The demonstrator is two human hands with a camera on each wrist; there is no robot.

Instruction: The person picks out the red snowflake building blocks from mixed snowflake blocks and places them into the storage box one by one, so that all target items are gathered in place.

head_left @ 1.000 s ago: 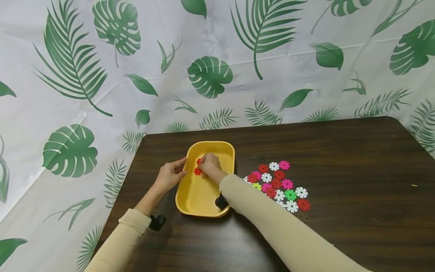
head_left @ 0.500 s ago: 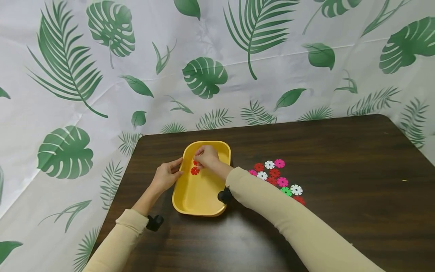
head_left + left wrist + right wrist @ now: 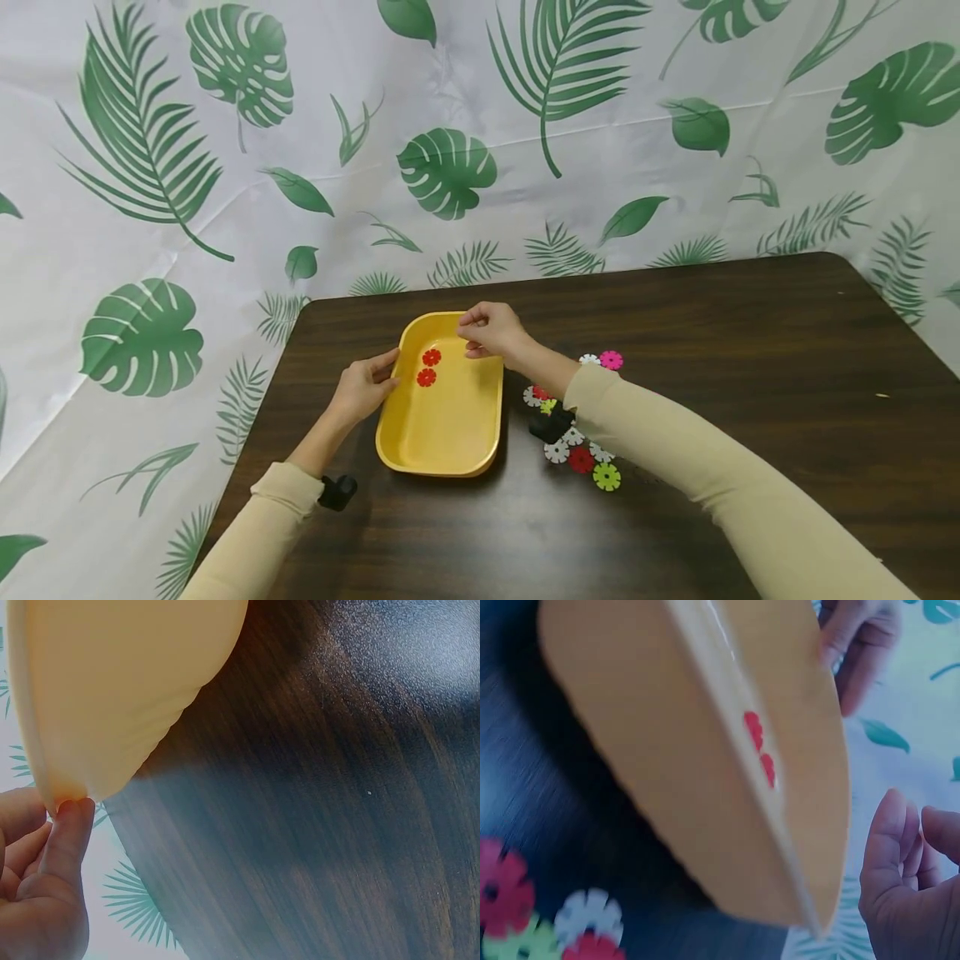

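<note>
A yellow plastic tray (image 3: 442, 421) stands on the dark table, with two red notched snowflake discs (image 3: 427, 377) lying inside near its left wall. My left hand (image 3: 362, 388) pinches the tray's left rim, thumb and fingers meeting at the edge in the left wrist view. Over the tray's far right rim hovers my right hand (image 3: 492, 330), its fingers loosely bent and nothing between them. The right wrist view shows this right hand (image 3: 911, 881) with thumb and fingers apart, beside the tray wall.
Right of the tray lies a loose group of snowflake discs in white, red, pink and yellow-green, such as a yellow-green disc (image 3: 607, 477); the right forearm hides part of it. A leaf-printed cloth (image 3: 315, 167) hangs behind the table (image 3: 720, 358).
My right hand has lifted from the red discs in the tray and moved right to its far right rim, uncovering both discs. The left hand keeps its place on the rim.
</note>
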